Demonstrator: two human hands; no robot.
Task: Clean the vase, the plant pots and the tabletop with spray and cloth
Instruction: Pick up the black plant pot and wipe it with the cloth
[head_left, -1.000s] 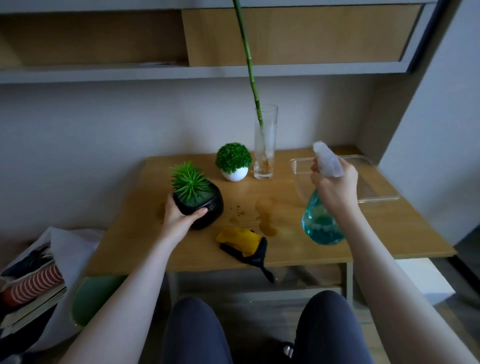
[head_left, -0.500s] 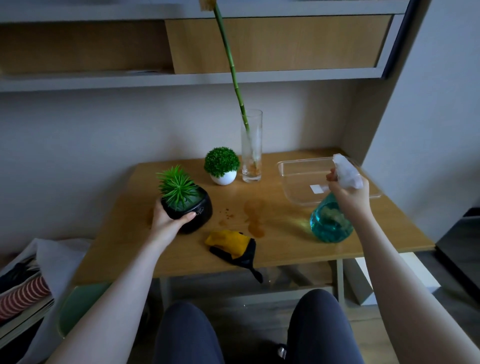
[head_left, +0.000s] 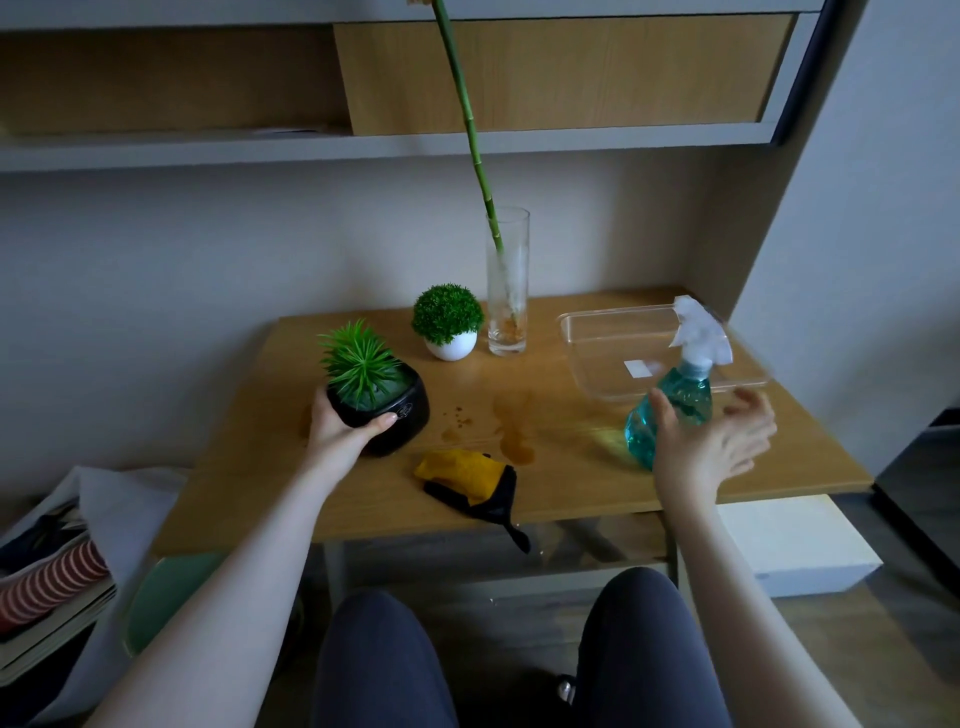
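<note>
— Pot (head_left: 387, 415) placement? Why is it gripped?

— The pot is clasped by the left hand (head_left: 340, 431), fingers curled round its wall, probably so it is steadied for wiping. The spray (head_left: 670, 410) stands on the worktop (head_left: 571, 483) just beyond the right hand (head_left: 711, 447), whose fingers are spread and hold nothing.

— And the cloth (head_left: 470, 475)?

— It is left between the hands, nearer the left, beside brown stains (head_left: 511, 428); it is likely to be fetched next. The vase (head_left: 508, 283) is kept well beyond both.
</note>
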